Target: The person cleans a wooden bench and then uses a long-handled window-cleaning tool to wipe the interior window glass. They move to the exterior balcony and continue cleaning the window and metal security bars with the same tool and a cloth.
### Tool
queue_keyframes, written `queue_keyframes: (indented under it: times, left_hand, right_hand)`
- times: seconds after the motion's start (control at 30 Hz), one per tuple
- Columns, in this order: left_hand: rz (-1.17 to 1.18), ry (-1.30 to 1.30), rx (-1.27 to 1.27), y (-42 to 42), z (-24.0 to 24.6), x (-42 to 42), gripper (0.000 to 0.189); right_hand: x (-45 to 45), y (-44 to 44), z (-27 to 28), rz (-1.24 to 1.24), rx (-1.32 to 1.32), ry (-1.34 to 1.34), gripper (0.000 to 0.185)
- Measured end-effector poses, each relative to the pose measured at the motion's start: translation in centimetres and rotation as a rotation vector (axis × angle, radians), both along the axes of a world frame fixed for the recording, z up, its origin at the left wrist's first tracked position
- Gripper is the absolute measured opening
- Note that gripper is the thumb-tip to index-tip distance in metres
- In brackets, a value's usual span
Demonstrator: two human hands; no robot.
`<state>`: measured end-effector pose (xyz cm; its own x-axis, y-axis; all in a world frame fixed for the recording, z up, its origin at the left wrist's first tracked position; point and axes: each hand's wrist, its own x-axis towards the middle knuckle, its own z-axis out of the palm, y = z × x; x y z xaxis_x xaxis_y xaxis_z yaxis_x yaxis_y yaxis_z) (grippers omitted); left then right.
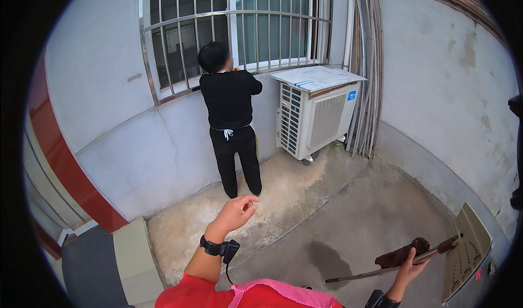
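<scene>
My left hand (239, 212) is raised in front of me with its fingers curled loosely, and nothing shows in it. A black band with a small device (218, 248) sits on that wrist. At the lower right, my right hand (412, 266) grips a long thin pole (384, 270), with a dark brown cloth (394, 258) beside the fingers. The pole's right end meets a beige perforated panel (468, 253), which stands tilted; how they join is unclear.
A person (229, 99) in black faces a barred window (241, 11). An outdoor air-conditioner unit (329, 120) with a sheet on top stands against the wall, beside upright poles (367, 71). A wet patch (328, 260) marks the concrete floor. A pale step (132, 259) lies at left.
</scene>
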<state>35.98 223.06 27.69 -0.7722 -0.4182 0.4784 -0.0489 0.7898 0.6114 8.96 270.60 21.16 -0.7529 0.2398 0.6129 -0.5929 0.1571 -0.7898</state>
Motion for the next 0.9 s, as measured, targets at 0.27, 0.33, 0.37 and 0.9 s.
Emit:
queue_keyframes:
  times: [0.27, 0.33, 0.37, 0.9]
  left_hand:
    - [0.188, -0.036, 0.211, -1.2, -3.1, -10.0, 0.020]
    - [0.276, -0.132, 0.273, -1.9, -3.3, -11.8, 0.019]
    - [0.263, -0.076, 0.245, -2.3, -3.3, -12.9, 0.019]
    - [0.251, -0.044, 0.197, -17.0, -5.5, -40.1, 0.019]
  right_hand:
    - [-17.8, -6.4, -0.2, 0.183, -0.076, -0.021, 0.060]
    - [-21.5, -8.5, 0.5, 0.158, -0.041, -0.010, 0.060]
    - [-23.6, -9.5, 1.0, 0.227, -0.070, -0.021, 0.059]
    - [-49.3, -24.8, 1.1, 0.232, 0.015, 0.015, 0.059]
